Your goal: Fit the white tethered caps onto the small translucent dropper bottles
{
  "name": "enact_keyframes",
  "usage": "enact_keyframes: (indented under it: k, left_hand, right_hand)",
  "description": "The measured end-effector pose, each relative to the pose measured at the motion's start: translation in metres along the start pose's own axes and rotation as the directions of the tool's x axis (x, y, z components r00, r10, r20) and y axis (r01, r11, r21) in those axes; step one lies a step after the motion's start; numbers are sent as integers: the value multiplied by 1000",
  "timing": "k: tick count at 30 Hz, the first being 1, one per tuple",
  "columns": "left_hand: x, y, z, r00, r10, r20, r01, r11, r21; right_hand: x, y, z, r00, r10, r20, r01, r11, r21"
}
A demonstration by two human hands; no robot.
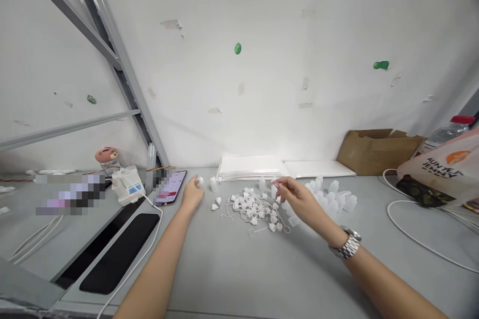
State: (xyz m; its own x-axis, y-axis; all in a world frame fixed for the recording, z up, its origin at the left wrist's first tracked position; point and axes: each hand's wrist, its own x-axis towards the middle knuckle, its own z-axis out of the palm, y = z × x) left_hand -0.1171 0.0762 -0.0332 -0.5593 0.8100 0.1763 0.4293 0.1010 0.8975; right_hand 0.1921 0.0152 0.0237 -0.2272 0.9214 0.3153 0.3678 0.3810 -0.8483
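Note:
My left hand [192, 193] is closed around a small translucent white bottle [201, 181] at the left of the work area. Just right of it, another small bottle [213, 184] stands upright with a white cap on. My right hand [295, 198] is closed, its fingertips pinching a small translucent bottle [274, 190]. Next to that, an uncapped-looking bottle [262, 184] stands upright. Between my hands lies a pile of white caps with ring straps [251, 208]. Several more translucent bottles [332, 201] are heaped to the right, partly hidden behind my right hand.
White sheets in a stack [252, 165] lie against the wall, with a cardboard box [377, 153] to their right. A plastic bag [441, 169] and a white cable [407, 239] are at far right. At left are a lit phone [172, 187], a black slab [119, 254] and a power strip [127, 185].

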Motion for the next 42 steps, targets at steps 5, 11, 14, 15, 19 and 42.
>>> enact_keyframes:
  k: [5,11,14,15,19,42]
  left_hand:
    - [-5,15,-13,997,44,-59,-42,999,27]
    - [-33,48,-18,931,181,-316,-193,981,-9]
    - [-50,58,-11,904,300,-305,-344,934,-98]
    - [-55,59,-7,918,308,-248,-349,926,-142]
    - [-73,59,11,927,369,61,-353,917,-186]
    - [-106,56,25,529,541,654,-703,711,-20]
  right_hand:
    - [10,9,-30,999,-4,-33,-8,936,-351]
    - [13,31,-38,999,38,38,-15,876,-481]
    - [13,36,-37,997,41,70,0,862,-507]
    - [13,37,-37,997,41,68,0,859,-512]
    - [13,37,-32,999,11,39,12,850,-527]
    - [7,37,-14,979,-194,57,174,665,-726]
